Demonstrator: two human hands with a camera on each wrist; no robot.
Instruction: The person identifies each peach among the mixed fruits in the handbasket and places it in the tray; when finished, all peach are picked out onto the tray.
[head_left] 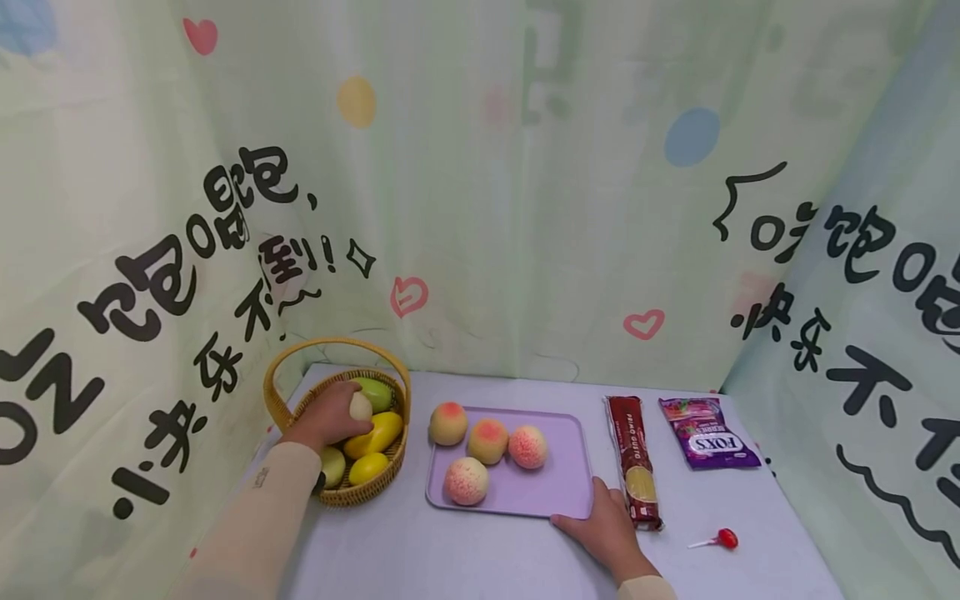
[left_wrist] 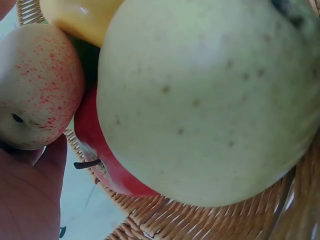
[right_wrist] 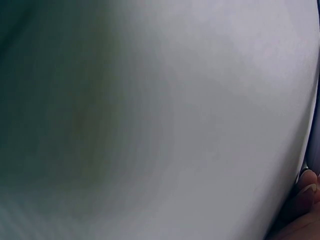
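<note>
My left hand [head_left: 327,414] reaches into a wicker basket [head_left: 360,496] and grips a pale peach with red speckles [left_wrist: 42,85]; in the head view the hand covers part of this peach [head_left: 361,406]. Around it in the basket lie a green mango [head_left: 377,393], yellow fruits [head_left: 384,431], a large pale green fruit [left_wrist: 200,100] and a red apple [left_wrist: 115,172]. My right hand [head_left: 603,529] holds the near right corner of a purple tray [head_left: 555,483], thumb along the front edge, fingers at the right side. Several peaches [head_left: 467,481] sit on the tray's left half.
Right of the tray lies a long dark red pasta packet [head_left: 633,458], with a purple Fox's candy bag [head_left: 708,433] beyond it. A red lollipop [head_left: 726,538] is near the front right. The basket's tall handle [head_left: 337,340] arches above the left forearm. Printed curtains [head_left: 480,208] surround the table.
</note>
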